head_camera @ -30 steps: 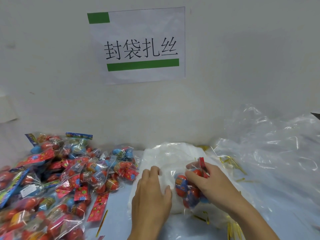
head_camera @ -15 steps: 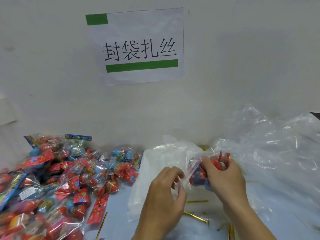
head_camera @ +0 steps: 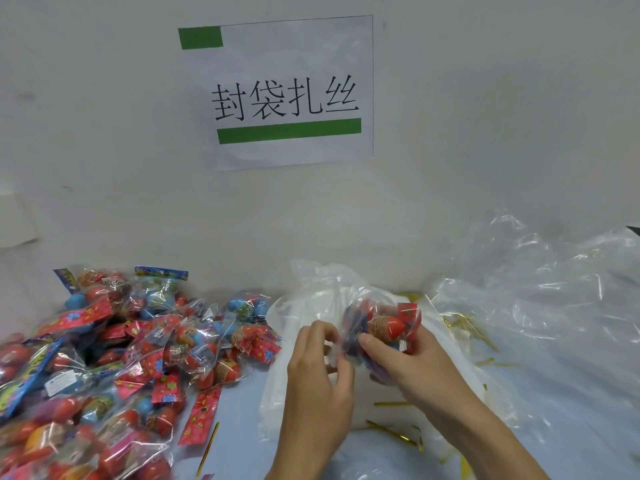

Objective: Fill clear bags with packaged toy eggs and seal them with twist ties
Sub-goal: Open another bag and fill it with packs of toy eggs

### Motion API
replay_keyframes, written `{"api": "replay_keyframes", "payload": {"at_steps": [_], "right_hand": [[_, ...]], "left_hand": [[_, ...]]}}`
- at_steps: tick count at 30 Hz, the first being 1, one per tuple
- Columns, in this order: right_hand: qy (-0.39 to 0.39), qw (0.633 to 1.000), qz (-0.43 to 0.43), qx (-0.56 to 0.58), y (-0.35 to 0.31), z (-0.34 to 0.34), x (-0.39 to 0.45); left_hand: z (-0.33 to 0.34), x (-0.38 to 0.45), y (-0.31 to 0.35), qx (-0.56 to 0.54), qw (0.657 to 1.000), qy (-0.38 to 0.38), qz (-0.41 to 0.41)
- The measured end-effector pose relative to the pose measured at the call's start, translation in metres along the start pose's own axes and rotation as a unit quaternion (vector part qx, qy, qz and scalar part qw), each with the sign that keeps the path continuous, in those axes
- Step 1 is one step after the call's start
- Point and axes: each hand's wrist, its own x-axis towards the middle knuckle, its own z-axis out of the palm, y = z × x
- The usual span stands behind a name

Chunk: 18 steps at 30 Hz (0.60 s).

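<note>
1. The step in hand looked like filling: the right hand [head_camera: 412, 362] held a pack of toy eggs [head_camera: 381, 327], fingers and thumb curled round it, and the pack sat partly inside the mouth of a clear bag [head_camera: 311, 306] raised off the table.
2. The left hand [head_camera: 318, 372] pinched the film at the bag's mouth, fingertips bunched together just beside the pack; whether it held one layer or both could not be told.
3. The next move probably called for holding the mouth open wide enough for the pack to slide fully in, then gathering the neck for a tie.
4. Gold twist ties [head_camera: 391, 432] lay scattered on the table [head_camera: 242, 427] below and to the right of the hands, within easy reach; one more tie [head_camera: 207, 448] lay alone near the left pile.
5. The pile of packaged toy eggs [head_camera: 114, 358] crowded the left side, its nearest packs close to the bag.
6. Loose clear plastic [head_camera: 536, 306] heaped up on the right, and the wall with a paper sign [head_camera: 277, 91] closed off the back.
7. Open room therefore lay mostly toward the near edge, in front of the hands.
</note>
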Motion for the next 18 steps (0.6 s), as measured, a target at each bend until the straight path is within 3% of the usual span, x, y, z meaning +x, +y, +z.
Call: {"api": "replay_keyframes", "payload": {"at_steps": [7,14,18], "right_hand": [[0.056,0.997,-0.044,-0.033,-0.003,-0.004,0.002],[0.177,0.981,-0.035,0.069,0.001,0.001,0.008],[0.204,0.974,-0.021,0.101,0.006,0.009,0.008]], "left_hand": [[0.003,-0.001,-0.003,0.025,1.000,0.002,0.014],[0.005,-0.002,-0.004,0.042,0.999,-0.024,0.022],[0.006,-0.003,-0.003,0.065,0.997,-0.031,0.025]]}}
